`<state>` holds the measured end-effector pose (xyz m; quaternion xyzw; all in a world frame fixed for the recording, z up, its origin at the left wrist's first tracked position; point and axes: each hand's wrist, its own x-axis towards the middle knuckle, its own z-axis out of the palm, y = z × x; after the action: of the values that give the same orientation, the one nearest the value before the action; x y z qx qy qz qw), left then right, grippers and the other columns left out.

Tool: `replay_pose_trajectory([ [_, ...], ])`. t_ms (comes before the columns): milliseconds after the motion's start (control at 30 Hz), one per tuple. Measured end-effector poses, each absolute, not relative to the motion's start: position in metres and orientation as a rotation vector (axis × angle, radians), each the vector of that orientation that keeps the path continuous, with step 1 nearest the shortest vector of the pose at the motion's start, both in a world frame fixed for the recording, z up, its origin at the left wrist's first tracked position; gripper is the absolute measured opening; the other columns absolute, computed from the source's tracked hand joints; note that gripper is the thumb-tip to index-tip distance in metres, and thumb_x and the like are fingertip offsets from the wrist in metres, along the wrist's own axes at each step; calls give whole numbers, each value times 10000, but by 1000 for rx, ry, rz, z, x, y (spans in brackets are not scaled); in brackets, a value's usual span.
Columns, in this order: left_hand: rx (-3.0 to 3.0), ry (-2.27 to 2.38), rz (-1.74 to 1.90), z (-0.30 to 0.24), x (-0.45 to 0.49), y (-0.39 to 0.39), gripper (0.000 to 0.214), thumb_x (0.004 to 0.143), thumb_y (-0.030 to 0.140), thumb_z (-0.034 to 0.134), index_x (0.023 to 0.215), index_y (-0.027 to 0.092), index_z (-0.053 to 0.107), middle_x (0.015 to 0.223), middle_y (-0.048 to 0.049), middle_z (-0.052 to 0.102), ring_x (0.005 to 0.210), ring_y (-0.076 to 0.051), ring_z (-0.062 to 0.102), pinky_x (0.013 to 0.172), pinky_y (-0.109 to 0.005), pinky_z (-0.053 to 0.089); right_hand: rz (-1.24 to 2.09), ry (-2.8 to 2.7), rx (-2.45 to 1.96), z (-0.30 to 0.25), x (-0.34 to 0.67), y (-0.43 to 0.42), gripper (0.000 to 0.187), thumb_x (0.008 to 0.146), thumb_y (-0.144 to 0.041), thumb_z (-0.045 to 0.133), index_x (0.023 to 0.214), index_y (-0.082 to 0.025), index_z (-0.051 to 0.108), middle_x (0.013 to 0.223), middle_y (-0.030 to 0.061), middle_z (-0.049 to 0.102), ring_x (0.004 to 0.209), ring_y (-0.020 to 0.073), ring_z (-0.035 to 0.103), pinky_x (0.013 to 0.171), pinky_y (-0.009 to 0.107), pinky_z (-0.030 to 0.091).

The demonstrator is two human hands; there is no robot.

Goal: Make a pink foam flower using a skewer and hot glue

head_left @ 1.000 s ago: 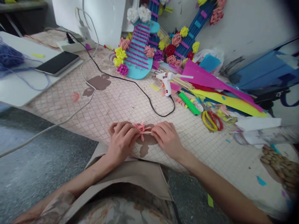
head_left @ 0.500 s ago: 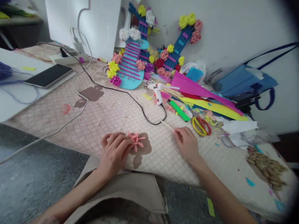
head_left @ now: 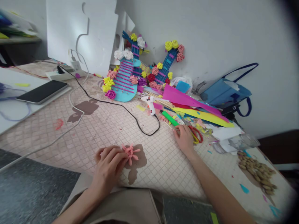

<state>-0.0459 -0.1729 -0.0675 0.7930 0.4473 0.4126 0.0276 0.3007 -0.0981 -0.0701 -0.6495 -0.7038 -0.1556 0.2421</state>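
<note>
My left hand (head_left: 109,165) rests at the near side of the table, its fingertips closed on a pink paper flower (head_left: 130,153) with pointed petals spread out. My right hand (head_left: 184,140) is farther right, beside the scissors (head_left: 197,134) with red and yellow handles and the green box cutter (head_left: 170,118). A thin pale stick (head_left: 168,125) sticks out from its pinched fingers toward the left; the fingertips partly hide its end. Some of the scissors lies behind this hand.
A white glue gun (head_left: 150,104) with a black cord lies mid-table. Behind it stand flower-decorated craft pieces (head_left: 126,81) and coloured sheets (head_left: 184,101). A phone (head_left: 43,91) is at left, a blue bag (head_left: 224,91) and a pile of nutshell-like pieces (head_left: 257,172) at right.
My right hand has moved away with the stick, toward the green cutter and scissors. My left hand still holds the pink flower. The whole view has shifted with the head.
</note>
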Motion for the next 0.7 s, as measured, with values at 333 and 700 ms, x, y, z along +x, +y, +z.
replay_pose_trajectory([
  [333,2385,1373,1291,-67,-45,-174,128,906,161,533,849,247,610,851,-8,681,888,-200,566,841,-396,309,-353,-1955,-1555,-52,276,-76,158,912,-282,461,904,-184,585,901,87,597,908,237,539,821,388,442],
  [700,2287,1357,1325,-66,-42,-174,196,950,255,480,841,248,643,848,2,689,899,-187,559,853,-376,311,72,-1935,-1668,-39,207,39,220,703,-291,665,863,-146,621,872,90,648,876,228,569,801,340,435],
])
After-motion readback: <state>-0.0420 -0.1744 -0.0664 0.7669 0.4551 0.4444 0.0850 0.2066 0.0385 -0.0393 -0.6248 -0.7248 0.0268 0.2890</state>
